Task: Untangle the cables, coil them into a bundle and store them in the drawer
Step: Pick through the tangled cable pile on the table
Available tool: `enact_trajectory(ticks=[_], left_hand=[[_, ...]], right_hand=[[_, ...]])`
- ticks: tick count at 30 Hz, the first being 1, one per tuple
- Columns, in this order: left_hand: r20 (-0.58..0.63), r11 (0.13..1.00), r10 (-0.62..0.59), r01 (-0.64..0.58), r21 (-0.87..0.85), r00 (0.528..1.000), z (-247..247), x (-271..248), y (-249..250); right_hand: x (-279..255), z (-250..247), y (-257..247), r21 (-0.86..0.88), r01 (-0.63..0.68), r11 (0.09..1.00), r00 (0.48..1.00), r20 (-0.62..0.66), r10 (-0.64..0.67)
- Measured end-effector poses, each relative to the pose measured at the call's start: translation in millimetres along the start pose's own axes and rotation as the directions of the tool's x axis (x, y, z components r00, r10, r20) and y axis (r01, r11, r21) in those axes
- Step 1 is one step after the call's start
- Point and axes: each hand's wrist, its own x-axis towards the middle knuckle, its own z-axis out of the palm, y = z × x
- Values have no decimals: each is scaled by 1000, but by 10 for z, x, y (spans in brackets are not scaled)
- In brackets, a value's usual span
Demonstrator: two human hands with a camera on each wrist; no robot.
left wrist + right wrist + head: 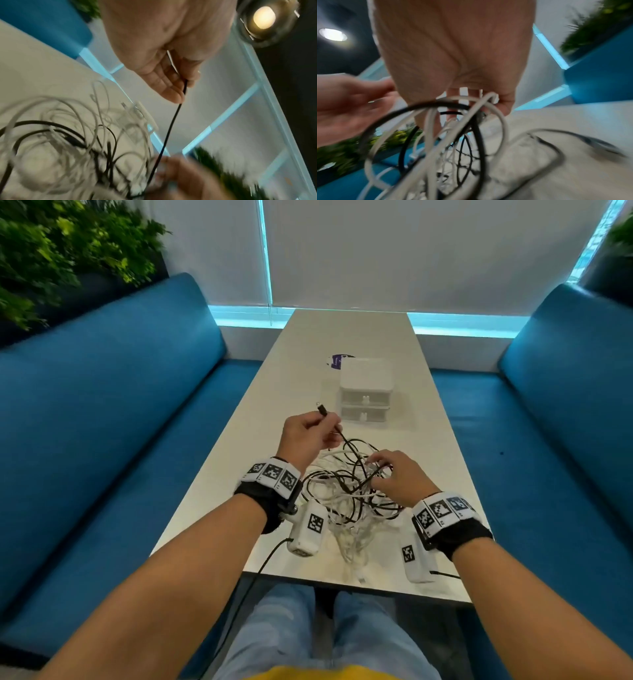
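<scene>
A tangle of black and white cables (346,498) lies on the white table (342,337) in front of me. My left hand (308,436) is raised above the tangle's far left side and pinches one black cable (171,121) near its end. The cable's plug (321,408) sticks out past the fingers. From that hand (163,60) the black cable runs taut down into the tangle (68,142). My right hand (394,474) sits on the right of the heap, its fingers (505,105) curled round black and white loops (453,128). A small white two-drawer unit (365,388) stands beyond, both drawers closed.
A purple and white item (337,361) lies behind the drawer unit. Blue sofas (120,405) flank the narrow table on both sides. One white plug (361,578) of the heap lies close to the table's near edge. Plants (68,251) stand at the back left.
</scene>
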Motion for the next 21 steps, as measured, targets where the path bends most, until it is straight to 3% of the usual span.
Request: enact_trajectory(ticks=[3,8,10,13,16,18,21], left_hand=[[-86,992,-30,19,-121,996,-290,1,94],[-122,980,-8,-16,-200,992,-429,-73,196],[-104,982,-3,-16,-189,995,-432,-93,235],[-44,987,3,-10,-158,999,-403,-111,295],[-9,986,4,-5,-168,1000,-355,-106,353],[32,982,0,6,-187,999,-277,-113,392],[93,985,37,-21,-170,995,-142,-129,481]], right_hand=[[-46,-42,204,114,-106,988,994,-22,109],[-160,-140,462,79,-210,974,966,-135,219],[-185,-209,499,86,-230,969,963,-125,240],[-186,-365,365,-28,-180,983,982,-57,178],[-176,-483,18,-172,-80,982,992,-111,62],[-176,-451,-290,-90,32,995,995,-90,-40],[-102,-196,-537,24,67,997,988,140,-70]])
